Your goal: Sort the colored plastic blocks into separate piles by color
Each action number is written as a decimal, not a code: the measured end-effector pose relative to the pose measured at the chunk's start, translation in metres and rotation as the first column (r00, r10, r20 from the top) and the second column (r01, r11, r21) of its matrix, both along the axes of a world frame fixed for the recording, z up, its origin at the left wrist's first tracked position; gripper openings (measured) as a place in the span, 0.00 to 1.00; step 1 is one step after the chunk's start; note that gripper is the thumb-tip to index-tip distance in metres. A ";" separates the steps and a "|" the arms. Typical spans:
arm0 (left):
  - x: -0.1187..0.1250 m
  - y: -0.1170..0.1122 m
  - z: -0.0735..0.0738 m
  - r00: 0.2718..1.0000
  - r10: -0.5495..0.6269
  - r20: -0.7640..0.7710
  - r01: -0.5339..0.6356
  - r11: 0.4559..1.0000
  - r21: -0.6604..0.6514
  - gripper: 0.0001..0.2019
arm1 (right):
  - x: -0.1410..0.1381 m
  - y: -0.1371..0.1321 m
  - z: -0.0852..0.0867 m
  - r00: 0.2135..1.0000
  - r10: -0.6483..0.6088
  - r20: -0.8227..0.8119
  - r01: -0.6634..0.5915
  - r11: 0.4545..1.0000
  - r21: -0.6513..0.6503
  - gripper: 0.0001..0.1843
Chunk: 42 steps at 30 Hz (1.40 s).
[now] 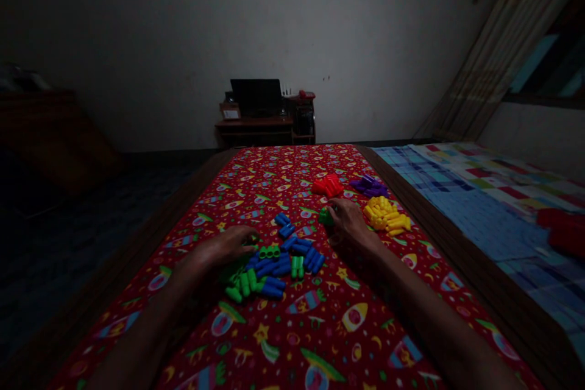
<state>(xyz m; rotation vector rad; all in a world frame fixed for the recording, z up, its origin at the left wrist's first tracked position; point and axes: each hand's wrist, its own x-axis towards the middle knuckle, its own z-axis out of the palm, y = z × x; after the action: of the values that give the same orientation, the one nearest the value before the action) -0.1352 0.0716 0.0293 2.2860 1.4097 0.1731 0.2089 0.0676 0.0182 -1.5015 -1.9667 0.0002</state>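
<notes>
Over the left side of a mixed pile of blue and green toy blocks, my left hand [231, 242] has its fingers curled, with a bit of green showing between thumb and fingertips. The blue blocks [274, 265] are short plastic tubes joined side by side. Green blocks [247, 282] of the same shape lie at the pile's near left, and another green pair [297, 267] sits at its right. Farther off, my right hand [350, 219] closes on a green block [325, 216] just above or on the cloth; its fingers partly hide the block.
Beyond my right hand lie a red block heap [328, 185] and a purple heap [369, 185]; a yellow heap [386, 216] is to its right. Red patterned cloth [292, 335] covers the table. A bed [489, 213] stands right, a desk with a monitor [256, 96] at the wall.
</notes>
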 end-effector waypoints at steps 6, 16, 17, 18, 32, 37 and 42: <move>0.011 0.007 0.010 0.977 0.127 0.174 -0.116 0.991 -0.068 0.17 | -0.023 -0.016 0.018 0.972 0.234 -0.007 -0.234 0.972 -0.014 0.11; 0.071 -0.023 0.024 0.729 0.095 0.678 -0.303 0.933 0.195 0.19 | -0.057 -0.040 0.019 0.840 0.436 -0.324 -0.486 0.869 -0.090 0.20; 0.076 -0.028 0.024 0.728 0.076 0.682 -0.289 0.935 0.204 0.18 | -0.058 -0.040 0.018 0.825 0.451 -0.341 -0.508 0.856 -0.096 0.20; 0.079 -0.031 0.024 0.729 0.059 0.682 -0.278 0.936 0.216 0.18 | -0.058 -0.040 0.018 0.810 0.466 -0.356 -0.529 0.842 -0.101 0.19; 0.072 -0.028 0.003 0.958 -0.054 0.283 -0.007 0.977 0.212 0.25 | -0.006 0.004 0.019 0.861 0.140 -0.489 -0.228 0.966 -0.125 0.18; 0.063 -0.018 -0.019 0.987 -0.054 0.153 0.005 0.952 0.305 0.21 | 0.019 0.010 0.007 0.958 0.002 -0.285 -0.065 0.975 -0.213 0.21; 0.060 -0.013 -0.016 0.987 -0.077 0.138 0.040 0.967 0.251 0.18 | 0.022 0.008 0.005 0.989 -0.121 -0.082 0.111 0.986 -0.122 0.21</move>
<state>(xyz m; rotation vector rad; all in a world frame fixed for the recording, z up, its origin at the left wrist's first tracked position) -0.0756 0.0581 0.0131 2.4534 1.3054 0.5151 0.2306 0.0754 0.0236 -1.6611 -1.8336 0.1333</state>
